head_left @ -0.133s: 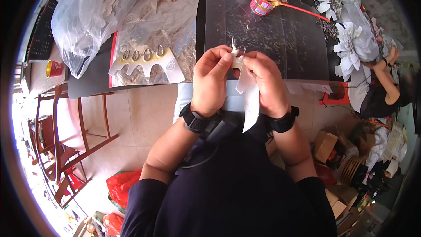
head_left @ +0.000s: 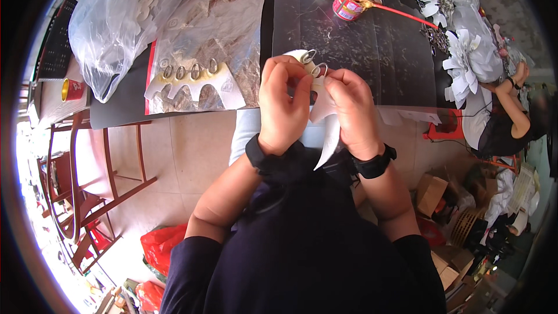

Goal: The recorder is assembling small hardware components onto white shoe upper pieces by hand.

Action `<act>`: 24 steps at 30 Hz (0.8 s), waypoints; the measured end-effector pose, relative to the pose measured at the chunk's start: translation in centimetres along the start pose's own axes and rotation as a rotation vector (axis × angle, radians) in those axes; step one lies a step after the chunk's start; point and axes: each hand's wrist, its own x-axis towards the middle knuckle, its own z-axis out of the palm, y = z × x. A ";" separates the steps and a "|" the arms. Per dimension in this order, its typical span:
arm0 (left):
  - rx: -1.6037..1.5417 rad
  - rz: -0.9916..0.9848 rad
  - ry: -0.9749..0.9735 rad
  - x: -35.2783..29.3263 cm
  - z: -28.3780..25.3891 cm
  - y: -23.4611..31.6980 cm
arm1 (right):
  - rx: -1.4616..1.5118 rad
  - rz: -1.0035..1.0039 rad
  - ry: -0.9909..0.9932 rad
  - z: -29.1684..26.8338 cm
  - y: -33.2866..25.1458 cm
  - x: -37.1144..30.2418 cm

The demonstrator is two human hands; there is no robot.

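Observation:
Both of my hands are raised together over the near edge of a dark table. My left hand and my right hand pinch a white cut-out strip between their fingertips. Small metal rings stick up from the strip's top end, just above my fingers. The strip's pointed lower end hangs down between my wrists. Each wrist wears a black band.
A white scalloped sheet with metal rings lies on the table's left, by a big clear plastic bag. A red tape roll is at the back. White paper flowers and another person are on the right; a wooden chair on the left.

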 end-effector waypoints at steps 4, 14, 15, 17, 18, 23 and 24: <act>0.666 0.594 -0.073 0.7 -0.3 0.4 | 0.006 -0.070 0.074 0.8 0.3 0.1; 0.595 0.420 -0.236 2.4 -0.9 2.3 | -0.068 -0.184 0.047 0.5 0.5 0.8; 0.647 0.437 -0.256 2.7 -1.3 2.0 | -0.087 -0.195 0.014 0.3 0.7 0.9; 0.692 0.456 -0.206 2.7 -1.0 2.2 | -0.020 -0.201 0.016 0.7 0.1 0.7; 0.743 0.514 -0.171 2.5 -0.8 2.2 | 0.015 -0.191 0.009 0.7 0.1 0.7; -0.241 -0.248 -0.079 1.7 0.5 0.5 | 0.212 -0.099 0.016 0.3 0.5 0.8; -0.231 -0.255 -0.088 1.6 0.5 0.6 | 0.182 -0.092 0.035 0.0 0.4 0.6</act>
